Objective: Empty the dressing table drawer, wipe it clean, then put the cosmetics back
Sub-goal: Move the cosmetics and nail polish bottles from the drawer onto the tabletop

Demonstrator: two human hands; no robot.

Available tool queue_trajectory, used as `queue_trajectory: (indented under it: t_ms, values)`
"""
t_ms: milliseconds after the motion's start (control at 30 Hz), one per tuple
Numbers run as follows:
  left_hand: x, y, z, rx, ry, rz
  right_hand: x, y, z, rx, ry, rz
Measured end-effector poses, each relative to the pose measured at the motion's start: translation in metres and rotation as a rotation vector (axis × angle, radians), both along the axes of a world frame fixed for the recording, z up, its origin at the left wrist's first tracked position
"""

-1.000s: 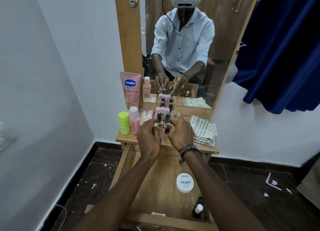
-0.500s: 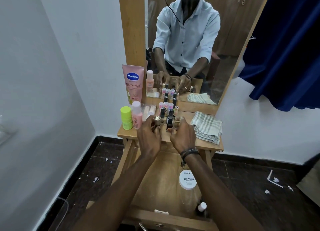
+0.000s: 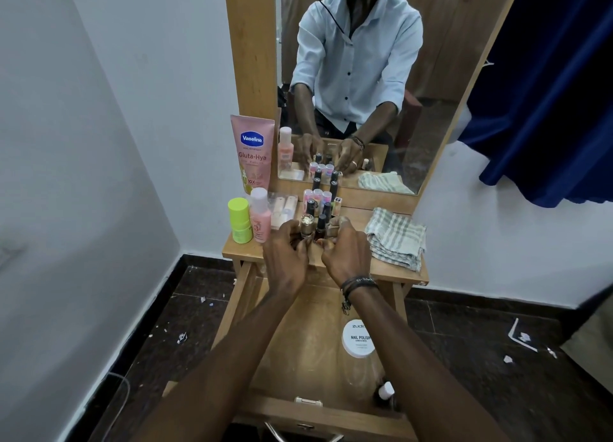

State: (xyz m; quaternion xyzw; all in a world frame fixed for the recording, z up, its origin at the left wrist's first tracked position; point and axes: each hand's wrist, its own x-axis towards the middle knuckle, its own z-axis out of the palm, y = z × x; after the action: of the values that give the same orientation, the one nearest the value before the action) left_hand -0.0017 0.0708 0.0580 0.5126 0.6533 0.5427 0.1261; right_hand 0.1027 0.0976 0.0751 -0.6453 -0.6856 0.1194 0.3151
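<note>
At the far left of the wooden dressing-table surface [image 3: 391, 269] stands a lime-green capped stick container [image 3: 239, 220], and just beside it a small pink bottle with a pale cap [image 3: 259, 215]. Behind them a tall pink squeeze tube [image 3: 253, 154] leans against the mirror frame; its label reads "Vaseline" and "Gluta-Hya", with "10X" lower down.

Next come the clustered small nail polish bottles [image 3: 318, 206], glass with dark or pastel caps. The left hand [image 3: 285, 259] has its fingers curled around a gold glitter-capped polish bottle [image 3: 307, 227], and the right hand [image 3: 345, 252], a dark cord bracelet at its wrist, pinches a dark polish bottle [image 3: 320, 227] next to it. Both bottles stand upright on the surface at the front of the cluster. Such bottles are probably light but hard, smooth and breakable, and top-heavy when crowded; taking each by the body rather than the cap looks safest, so neighbours are not toppled.

To the right lies a folded green-and-white checked cloth [image 3: 396, 239], soft and limp.

Below, the open wooden drawer [image 3: 298, 342] holds a round white-lidded clear jar [image 3: 359, 338] marked "NAIL POLISH", the brand word above partly hidden, and a small white-capped dark bottle [image 3: 385, 392] near the front right corner.
</note>
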Motion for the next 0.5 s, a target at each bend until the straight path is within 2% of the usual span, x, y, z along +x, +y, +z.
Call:
queue_trajectory:
  t_ms: [100,200,267,367,433,500]
  values:
    - [-0.006,-0.006,-0.005,0.034,0.011,-0.020,0.015,-0.005,0.008,-0.012,0.035,0.014]
    - [-0.011,-0.028,-0.003,0.164,0.131,-0.101,0.047,-0.017,0.023,-0.036,0.037,0.080]
    - [-0.012,-0.051,0.004,0.236,0.225,-0.239,0.073,-0.032,0.032,-0.111,-0.054,0.194]
    - [-0.004,-0.076,0.003,0.232,0.422,-0.447,0.097,-0.063,0.043,-0.297,-0.270,0.414]
    - [0.010,-0.082,0.000,0.016,0.468,-0.637,0.106,-0.080,0.042,-0.436,-0.424,0.501]
    - [0.029,-0.088,0.000,-0.350,0.529,-0.797,0.111,-0.096,0.035,-0.542,-0.578,0.539]
